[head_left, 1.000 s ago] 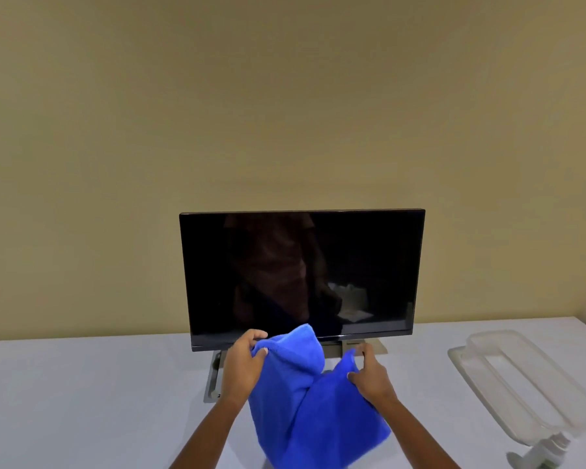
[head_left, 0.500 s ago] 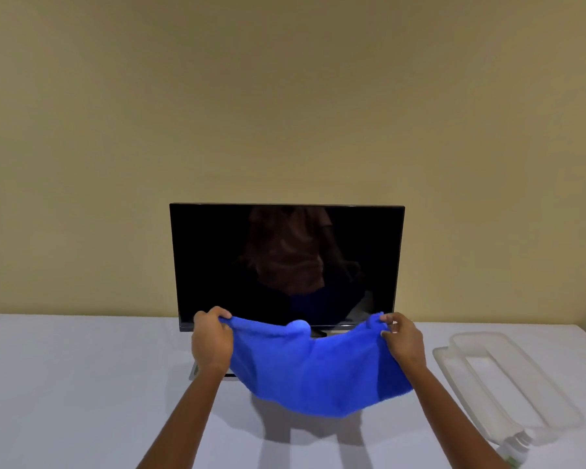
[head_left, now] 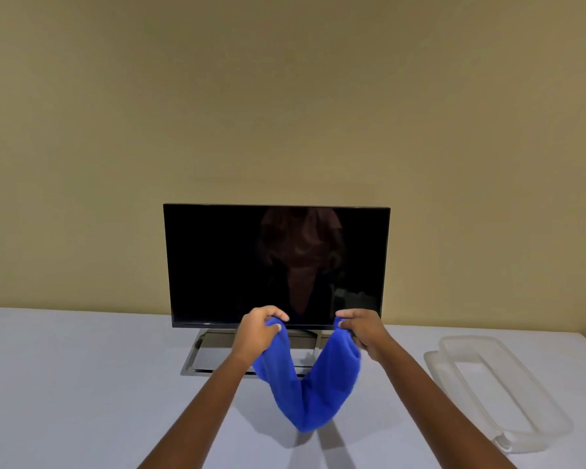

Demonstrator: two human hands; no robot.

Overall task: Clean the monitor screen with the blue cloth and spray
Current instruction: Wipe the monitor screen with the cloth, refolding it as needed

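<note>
A black monitor (head_left: 276, 265) with a dark screen stands on a silver frame stand (head_left: 197, 362) at the back of the white table (head_left: 82, 384). In front of its lower edge I hold the blue cloth (head_left: 313, 390) by two corners. My left hand (head_left: 259, 331) grips one corner and my right hand (head_left: 362, 331) grips the other. The cloth sags in a deep V between them, above the table. The spray bottle is not in view.
A clear plastic tray (head_left: 498, 387) lies on the table to the right, its near end by the table's front right. A beige wall (head_left: 285, 96) rises behind the monitor. The table's right edge runs close to the tray.
My hands have come closer together, so the cloth, stretched wide half a second ago, now hangs in a narrow V. The spray bottle has dropped out of view at the bottom right.
</note>
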